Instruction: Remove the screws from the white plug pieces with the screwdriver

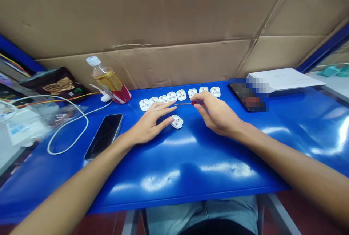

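Note:
My right hand (218,113) pinches the red handle of a screwdriver (183,103), whose thin shaft points left above the blue table. My left hand (152,120) reaches in from the left, palm down with fingers apart. Its thumb tip is at the edge of a single white rounded-square socket piece (178,122) with metal parts inside. Behind both hands runs a row of several similar white socket pieces (181,95). The left fingers partly cover some of them, and the right hand hides part of others.
On the left lie a phone (105,135), a white cable (68,150) and a tilted drink bottle (110,82). A dark device (245,98) and a white box (286,78) are at the right. Cardboard (174,20) stands along the back of the blue table (177,169).

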Demonstrator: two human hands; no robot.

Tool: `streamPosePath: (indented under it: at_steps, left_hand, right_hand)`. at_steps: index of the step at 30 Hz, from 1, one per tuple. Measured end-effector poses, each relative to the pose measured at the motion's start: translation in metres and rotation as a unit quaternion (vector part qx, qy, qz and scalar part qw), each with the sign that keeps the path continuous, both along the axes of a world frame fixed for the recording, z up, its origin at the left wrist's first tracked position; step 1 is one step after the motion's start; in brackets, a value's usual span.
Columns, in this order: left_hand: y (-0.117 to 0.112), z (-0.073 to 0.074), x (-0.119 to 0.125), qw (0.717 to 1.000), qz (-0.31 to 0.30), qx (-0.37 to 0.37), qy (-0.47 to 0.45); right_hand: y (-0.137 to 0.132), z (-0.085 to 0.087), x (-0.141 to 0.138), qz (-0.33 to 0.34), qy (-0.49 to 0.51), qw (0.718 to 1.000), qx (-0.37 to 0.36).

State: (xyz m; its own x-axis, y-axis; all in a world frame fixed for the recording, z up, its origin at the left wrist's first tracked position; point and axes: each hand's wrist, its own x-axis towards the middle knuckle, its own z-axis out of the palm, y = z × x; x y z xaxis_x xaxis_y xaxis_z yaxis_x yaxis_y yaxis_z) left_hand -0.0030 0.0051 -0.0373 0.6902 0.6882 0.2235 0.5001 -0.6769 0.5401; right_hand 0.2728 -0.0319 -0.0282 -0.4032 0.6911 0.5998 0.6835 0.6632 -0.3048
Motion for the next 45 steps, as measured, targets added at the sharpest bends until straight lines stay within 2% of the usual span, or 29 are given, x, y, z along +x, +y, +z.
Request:
streamPosePath:
  at_steps: [7,13,18,24,31,37,42,45]
  left_hand:
    - [-0.001,0.008,0.0,0.999,0.039,0.005,-0.038]
    - [-0.004,0.007,0.001,0.999,0.013,-0.026,-0.016]
    - [-0.004,0.003,0.0,0.999,0.008,-0.044,-0.012]
    - [-0.004,0.003,0.001,0.999,0.009,-0.043,-0.013]
    - [-0.005,0.004,0.003,0.998,0.017,-0.054,-0.024]
    - [-0.006,0.001,0.004,0.997,0.032,-0.055,-0.035]
    - [-0.004,-0.001,0.002,0.997,0.034,-0.06,-0.043]
    - [-0.004,0.0,0.002,0.997,0.031,-0.059,-0.038]
  right_hand:
    - [-0.005,0.004,0.003,0.014,0.012,0.999,0.051]
    - [-0.013,0.009,0.002,0.077,-0.011,0.993,0.089]
    - [-0.015,0.012,0.0,0.095,-0.027,0.99,0.099]
    - [-0.012,0.009,0.001,0.104,-0.037,0.99,0.089]
    - [-0.013,0.007,0.001,0.078,-0.038,0.992,0.096]
    - [-0.016,0.012,-0.002,0.029,-0.064,0.997,0.028]
    - [-0.019,0.02,-0.004,0.107,-0.072,0.992,-0.01]
    - [-0.018,0.019,0.0,0.113,-0.078,0.991,0.003]
